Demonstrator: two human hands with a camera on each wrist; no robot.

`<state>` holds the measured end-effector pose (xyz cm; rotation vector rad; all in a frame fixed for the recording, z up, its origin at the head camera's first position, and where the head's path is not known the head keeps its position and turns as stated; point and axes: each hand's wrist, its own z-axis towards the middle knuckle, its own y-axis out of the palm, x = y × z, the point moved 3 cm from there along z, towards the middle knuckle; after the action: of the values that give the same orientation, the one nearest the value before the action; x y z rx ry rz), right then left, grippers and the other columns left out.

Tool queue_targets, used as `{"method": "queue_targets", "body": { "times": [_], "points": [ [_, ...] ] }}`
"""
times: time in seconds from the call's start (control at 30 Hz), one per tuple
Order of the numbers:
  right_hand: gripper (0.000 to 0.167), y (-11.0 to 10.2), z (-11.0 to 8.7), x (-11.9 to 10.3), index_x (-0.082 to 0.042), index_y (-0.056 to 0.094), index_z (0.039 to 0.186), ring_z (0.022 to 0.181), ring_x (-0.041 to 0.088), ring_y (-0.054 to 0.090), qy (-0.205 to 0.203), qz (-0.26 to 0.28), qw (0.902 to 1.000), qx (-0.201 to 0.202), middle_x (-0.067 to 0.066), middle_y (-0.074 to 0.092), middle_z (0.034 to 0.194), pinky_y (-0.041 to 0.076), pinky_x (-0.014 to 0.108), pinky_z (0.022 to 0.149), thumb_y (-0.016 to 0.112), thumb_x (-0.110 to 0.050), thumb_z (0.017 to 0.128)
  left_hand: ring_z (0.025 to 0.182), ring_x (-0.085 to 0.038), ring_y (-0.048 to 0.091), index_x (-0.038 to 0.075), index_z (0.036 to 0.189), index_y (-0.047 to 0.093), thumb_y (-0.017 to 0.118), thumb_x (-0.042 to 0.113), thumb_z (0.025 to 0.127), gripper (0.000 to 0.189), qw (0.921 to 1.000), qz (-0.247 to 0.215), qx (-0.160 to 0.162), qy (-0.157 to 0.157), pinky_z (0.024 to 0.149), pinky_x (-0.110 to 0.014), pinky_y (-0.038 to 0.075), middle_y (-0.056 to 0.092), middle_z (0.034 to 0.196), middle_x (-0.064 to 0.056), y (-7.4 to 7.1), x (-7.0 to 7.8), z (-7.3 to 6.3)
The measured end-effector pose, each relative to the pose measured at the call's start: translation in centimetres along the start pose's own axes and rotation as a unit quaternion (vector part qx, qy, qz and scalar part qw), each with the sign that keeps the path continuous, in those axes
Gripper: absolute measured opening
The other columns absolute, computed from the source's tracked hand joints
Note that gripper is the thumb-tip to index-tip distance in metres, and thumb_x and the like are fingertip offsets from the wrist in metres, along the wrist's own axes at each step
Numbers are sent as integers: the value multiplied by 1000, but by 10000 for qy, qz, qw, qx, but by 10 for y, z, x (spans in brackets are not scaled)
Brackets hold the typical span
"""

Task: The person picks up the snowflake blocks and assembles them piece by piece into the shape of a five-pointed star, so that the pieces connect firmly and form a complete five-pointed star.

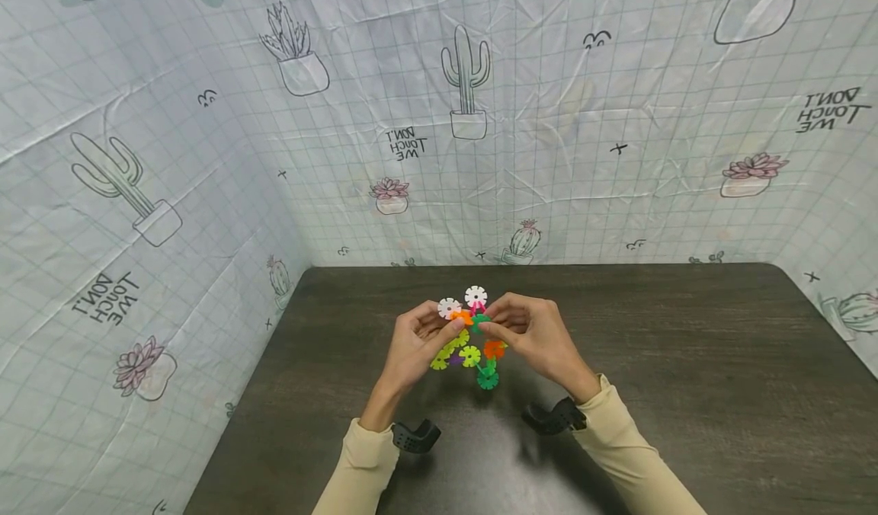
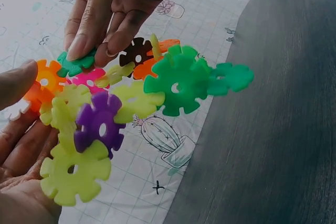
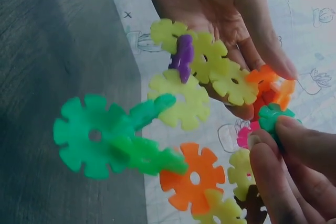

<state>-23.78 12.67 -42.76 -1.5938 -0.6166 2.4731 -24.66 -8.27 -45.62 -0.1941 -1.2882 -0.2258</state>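
Both hands hold up one linked shape of notched plastic discs over the table. My left hand [image 1: 410, 351] pinches an orange disc [image 2: 52, 71] between thumb and fingers. With thumb and fingertips, my right hand [image 1: 542, 340] grips a small green disc [image 3: 269, 113] beside that orange one. A pink disc [image 2: 84, 77] sits close to the green. Yellow discs [image 2: 89, 169], a purple disc [image 2: 94, 111] and larger green discs [image 3: 79, 129] hang below the hands. Two white discs [image 1: 469, 292] stick up at the far side in the head view. Fingers partly hide the pinched discs.
The dark wood-look table [image 1: 686, 363] spreads beneath the hands. A white patterned cloth [image 1: 549, 119] with cactus drawings stands behind the table and along its sides. Black wrist mounts [image 1: 416, 436] sit on both forearms, near the beige sleeves [image 1: 638, 454].
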Motion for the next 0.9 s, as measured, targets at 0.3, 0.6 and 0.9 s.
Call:
{"method": "queue_targets", "body": {
  "times": [0.3,0.6,0.9],
  "points": [
    [11,4,-1,-3,-12,75,93,71,20,78,-46,198,9997,100,6,80,85,64,32,65,85,-11,87,92,-11,75,-5,109,70,77,15,95,25,9996,-123,9,268,86,-27,63,75,105,-19,-1,2,-1],
    [10,6,-2,-3,-12,75,94,74,16,79,151,353,9993,20,7,81,88,65,40,67,84,-11,89,92,-10,74,-5,110,70,76,11,96,22,9996,-110,28,265,86,-26,63,72,107,-27,2,1,-2],
    [8,-15,-1,-6,-21,78,96,61,16,71,226,-324,9991,134,3,80,84,58,32,55,79,-28,95,96,-8,73,-5,122,65,72,14,99,30,9997,-65,-14,223,88,-24,62,71,115,-30,3,3,-1]
  ]
}}
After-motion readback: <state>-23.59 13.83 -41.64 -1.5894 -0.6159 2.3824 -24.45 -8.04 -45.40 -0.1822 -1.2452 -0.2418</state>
